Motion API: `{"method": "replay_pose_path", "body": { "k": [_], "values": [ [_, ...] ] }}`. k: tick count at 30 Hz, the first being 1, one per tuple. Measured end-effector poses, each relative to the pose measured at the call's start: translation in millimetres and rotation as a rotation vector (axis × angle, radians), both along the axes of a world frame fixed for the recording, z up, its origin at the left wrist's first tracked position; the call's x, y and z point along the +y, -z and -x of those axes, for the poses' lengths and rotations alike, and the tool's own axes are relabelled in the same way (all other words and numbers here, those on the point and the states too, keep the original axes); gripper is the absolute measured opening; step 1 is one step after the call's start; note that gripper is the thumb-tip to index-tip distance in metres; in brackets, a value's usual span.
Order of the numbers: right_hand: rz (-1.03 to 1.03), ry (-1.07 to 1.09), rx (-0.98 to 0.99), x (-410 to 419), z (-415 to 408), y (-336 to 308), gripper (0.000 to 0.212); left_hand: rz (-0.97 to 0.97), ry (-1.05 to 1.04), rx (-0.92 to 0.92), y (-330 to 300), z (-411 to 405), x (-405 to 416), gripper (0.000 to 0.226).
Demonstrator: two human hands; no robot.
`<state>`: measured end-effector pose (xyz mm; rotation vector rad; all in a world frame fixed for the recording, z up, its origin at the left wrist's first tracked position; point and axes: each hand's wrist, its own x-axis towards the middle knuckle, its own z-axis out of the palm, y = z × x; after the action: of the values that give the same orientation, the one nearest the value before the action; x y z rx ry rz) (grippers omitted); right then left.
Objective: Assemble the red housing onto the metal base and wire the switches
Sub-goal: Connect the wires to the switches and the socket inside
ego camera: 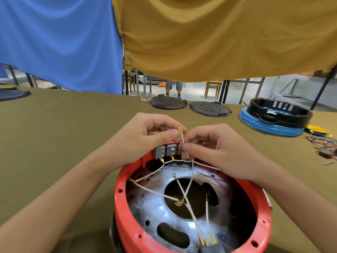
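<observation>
Wire (182, 141), white (brass terminal uppermost), is pinched by left hand (145, 137) and right hand (218, 150) just above the switches (166, 151), which are seated in the far rim of the red housing (124, 212).

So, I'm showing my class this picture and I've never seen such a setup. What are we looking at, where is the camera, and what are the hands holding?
One camera, worn on the person's head, looks down at a cloth-covered table. No machine: just bare hands. In front sits a red housing over a shiny metal base, with grey switches at its far rim. The left hand and right hand both pinch one white wire with a brass end. Farther back lie two dark round lids, a black ring on a blue part, and loose coloured wires.
</observation>
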<state>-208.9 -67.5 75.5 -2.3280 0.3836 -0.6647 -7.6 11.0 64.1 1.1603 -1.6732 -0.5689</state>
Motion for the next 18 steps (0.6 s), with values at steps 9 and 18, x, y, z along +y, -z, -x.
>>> {"method": "replay_pose_path", "body": {
  "k": [9,18],
  "values": [
    [-0.034,-0.044,0.059,-0.8,-0.2,1.7,0.011,-0.010,0.028,0.012,-1.7,0.1,1.8,0.015],
    [-0.051,0.017,-0.086,-0.9,-0.6,2.0,0.013,-0.004,-0.064,-0.035,-0.9,-1.0,1.4,0.012]
  ]
}}
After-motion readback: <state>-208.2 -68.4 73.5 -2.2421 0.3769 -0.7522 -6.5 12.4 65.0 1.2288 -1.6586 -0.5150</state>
